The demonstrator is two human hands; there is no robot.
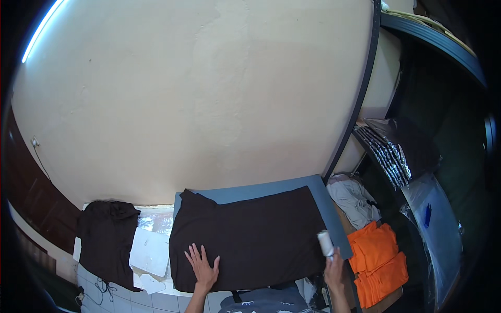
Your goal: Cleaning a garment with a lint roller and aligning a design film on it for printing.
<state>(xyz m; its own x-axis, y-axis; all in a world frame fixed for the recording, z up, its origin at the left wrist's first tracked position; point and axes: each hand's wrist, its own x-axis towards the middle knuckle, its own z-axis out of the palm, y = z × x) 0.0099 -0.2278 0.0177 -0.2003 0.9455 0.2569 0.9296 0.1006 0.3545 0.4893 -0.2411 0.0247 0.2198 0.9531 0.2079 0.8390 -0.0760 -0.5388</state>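
A dark brown garment (250, 235) lies spread over a blue-grey board (235, 193), its near edge hanging by my body. My left hand (203, 268) rests flat on the lower left part of the cloth, fingers spread. At the right edge of the garment, my right hand (334, 268) grips the handle of a lint roller (325, 243). The white roll points up and away from me, over the border between cloth and board. Whether it touches the cloth I cannot tell.
Left of the board are white sheets (148, 252) and another dark garment (108, 242). Orange folded clothes (378, 263) and a grey cloth (355, 201) lie to the right. A metal rack (360, 99) holds packed silvery bags (386, 154). Behind the board stands a bare wall (209, 104).
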